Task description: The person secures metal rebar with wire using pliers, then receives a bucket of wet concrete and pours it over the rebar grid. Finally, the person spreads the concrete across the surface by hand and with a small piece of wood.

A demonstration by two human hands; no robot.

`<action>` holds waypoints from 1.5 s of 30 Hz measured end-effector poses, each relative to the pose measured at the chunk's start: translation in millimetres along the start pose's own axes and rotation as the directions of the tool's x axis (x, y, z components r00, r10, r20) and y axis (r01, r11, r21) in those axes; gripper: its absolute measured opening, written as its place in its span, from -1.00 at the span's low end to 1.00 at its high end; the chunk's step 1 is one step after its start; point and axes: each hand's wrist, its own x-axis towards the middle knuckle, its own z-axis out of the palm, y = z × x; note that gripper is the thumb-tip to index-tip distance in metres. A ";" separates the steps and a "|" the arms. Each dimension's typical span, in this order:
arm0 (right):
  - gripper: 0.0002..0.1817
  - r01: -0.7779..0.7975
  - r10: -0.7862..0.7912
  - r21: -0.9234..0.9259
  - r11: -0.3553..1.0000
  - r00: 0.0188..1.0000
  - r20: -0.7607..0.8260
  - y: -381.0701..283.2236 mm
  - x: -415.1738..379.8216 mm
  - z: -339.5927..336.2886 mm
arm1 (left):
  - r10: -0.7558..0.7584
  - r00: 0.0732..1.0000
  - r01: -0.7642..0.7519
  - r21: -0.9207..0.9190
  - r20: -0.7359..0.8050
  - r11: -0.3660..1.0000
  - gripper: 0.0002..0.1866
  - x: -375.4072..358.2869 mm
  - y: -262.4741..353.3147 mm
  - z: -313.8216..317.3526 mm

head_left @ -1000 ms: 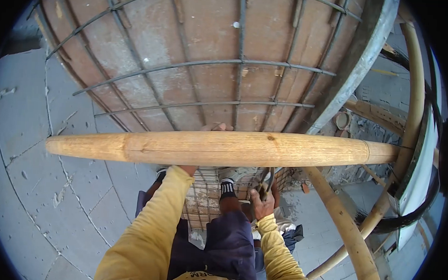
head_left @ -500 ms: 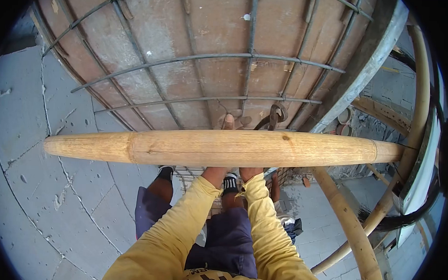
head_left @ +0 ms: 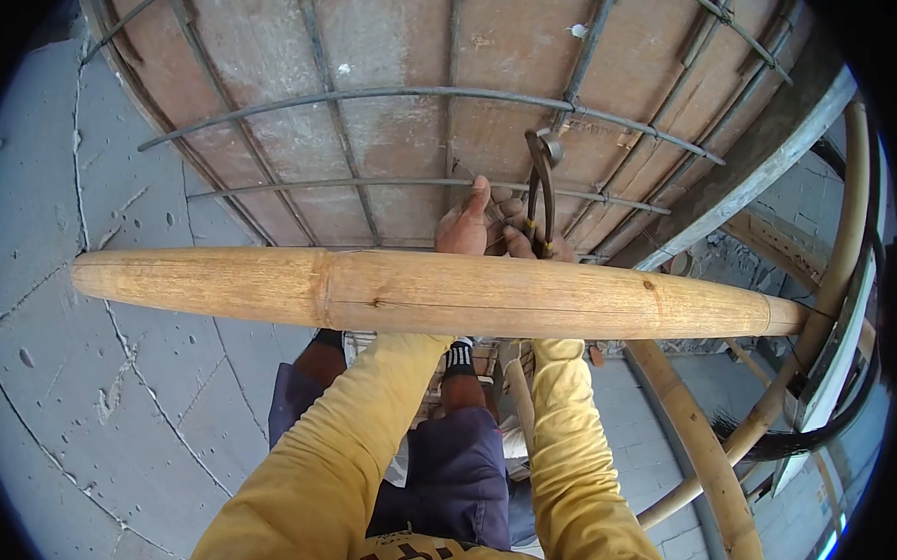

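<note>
Both my forearms, in yellow sleeves, reach under a thick bamboo pole (head_left: 488, 297) that partly hides my hands. Beyond it, my left hand (head_left: 461, 231) is closed, its thumb against the lowest horizontal bar of a rebar grid (head_left: 373, 184). A thin wire (head_left: 460, 168) shows just above that thumb; whether the fingers pinch it cannot be made out. My right hand (head_left: 520, 241), close beside the left, is wrapped round the handles of metal pincers (head_left: 541, 179). The pincers' head points up, in front of the brownish panel (head_left: 400, 138).
A grey block wall (head_left: 85, 354) runs down the left. To the right stand a metal beam (head_left: 744, 163) and several bamboo poles (head_left: 702, 441) with black fibre binding (head_left: 792, 443). Someone's dark shorts and shoes (head_left: 460, 359) show below my arms.
My hands have moved forward past the bamboo pole and now show more. The pincers have risen and turned upright. The view has shifted slightly.
</note>
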 end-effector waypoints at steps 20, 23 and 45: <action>-0.65 0.207 -0.148 -0.718 0.664 0.978 0.145 -50.9 48.6 20.8 | 0.781 0.614 -0.053 0.993 0.114 -0.104 -0.57 -12.1 73.8 -33.4; -0.64 0.166 -0.128 -0.715 0.679 0.986 0.107 -53.1 45.6 26.8 | 0.684 0.730 0.129 0.983 -0.004 -0.132 -0.53 -13.0 96.2 -17.8; -0.76 0.101 -0.150 -0.321 0.942 0.980 -0.131 -35.1 18.3 48.2 | 0.895 0.442 -0.442 0.882 0.057 0.162 -0.82 -10.4 54.5 -24.0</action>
